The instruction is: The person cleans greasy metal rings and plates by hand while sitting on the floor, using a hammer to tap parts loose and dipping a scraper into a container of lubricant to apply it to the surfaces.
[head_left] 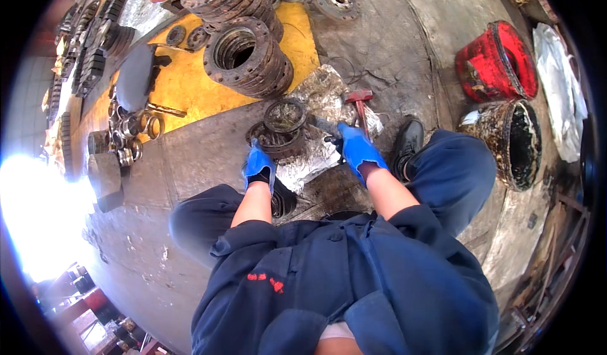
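A greasy, round metal housing point(291, 147) rests on the floor ahead of me, with a smaller dark ring point(284, 115) on top of it. My left hand point(258, 163), in a blue glove, is closed at the housing's near left edge with the thumb up; its other fingers are partly hidden. To the right of the housing, my right hand point(359, 146), also gloved in blue, is closed around something dark that I cannot make out. A red hammer point(359, 97) lies just beyond the right hand, its handle running back toward the glove. Crumpled, dirty plastic sheeting point(320, 96) spreads under and behind the parts.
Rusty flanged rings point(246, 61) stand stacked on a yellow plate point(190, 89). Small metal rings point(129, 126) cluster at the left. A red bucket point(471, 64) and a grimy, tipped bucket point(496, 127) sit at the right. My shoe point(410, 141) is beside my right hand.
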`<state>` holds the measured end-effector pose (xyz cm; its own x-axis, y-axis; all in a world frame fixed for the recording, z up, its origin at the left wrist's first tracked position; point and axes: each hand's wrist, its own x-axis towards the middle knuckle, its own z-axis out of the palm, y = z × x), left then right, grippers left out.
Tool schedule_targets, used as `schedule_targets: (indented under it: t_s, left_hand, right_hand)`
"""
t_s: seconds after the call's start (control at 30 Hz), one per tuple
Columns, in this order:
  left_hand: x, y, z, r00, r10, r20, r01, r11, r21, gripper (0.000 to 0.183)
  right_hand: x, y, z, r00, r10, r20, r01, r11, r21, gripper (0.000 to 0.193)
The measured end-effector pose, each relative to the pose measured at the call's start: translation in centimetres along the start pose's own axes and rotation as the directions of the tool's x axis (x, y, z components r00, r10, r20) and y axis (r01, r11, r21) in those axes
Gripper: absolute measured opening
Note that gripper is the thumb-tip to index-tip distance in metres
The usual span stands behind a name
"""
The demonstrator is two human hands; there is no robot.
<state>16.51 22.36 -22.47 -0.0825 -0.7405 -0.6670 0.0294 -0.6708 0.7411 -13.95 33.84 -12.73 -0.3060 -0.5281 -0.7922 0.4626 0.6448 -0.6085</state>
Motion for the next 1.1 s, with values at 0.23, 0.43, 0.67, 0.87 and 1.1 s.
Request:
schedule_targets:
  t_s: [0.23, 0.43, 0.67, 0.87, 1.1]
  left_hand:
    - [-6.4, 5.9, 6.8, 0.979, 0.14, -0.146, -0.082, 0.934, 0.347, 0.051]
    - [-11.8, 7.7, 10.2, 0.89, 0.44, 0.12, -0.428, 0.713, 0.556, 0.04]
    - [-10.1, 7.5, 8.9, 0.572, 0.446, 0.688, -0.709, -0.154, 0.688, 0.034]
    - [-6.9, 7.4, 6.6, 0.804, 0.31, 0.507, -0.587, 0.282, 0.759, 0.044]
    - [-7.0, 10.3, 7.3, 0.95, 0.264, 0.165, -0.294, 0.583, 0.758, 0.057]
  right_hand:
    - [4.8, 2.2, 1.9, 0.919, 0.387, 0.072, -0.332, 0.665, 0.669, 0.034]
    - [4.7, -2.8, 3.8, 0.911, 0.231, 0.342, -0.413, 0.501, 0.761, 0.031]
    - [2.0, -3.5, 0.6, 0.998, 0.059, -0.022, -0.028, 0.722, 0.691, 0.026]
    - [-1.2, -1.3, -3.2, 0.993, -0.121, 0.002, 0.121, 0.993, 0.011, 0.035]
    - [-3.3, -0.7, -4.2, 0.646, -0.613, 0.456, 0.666, 0.16, -0.728, 0.036]
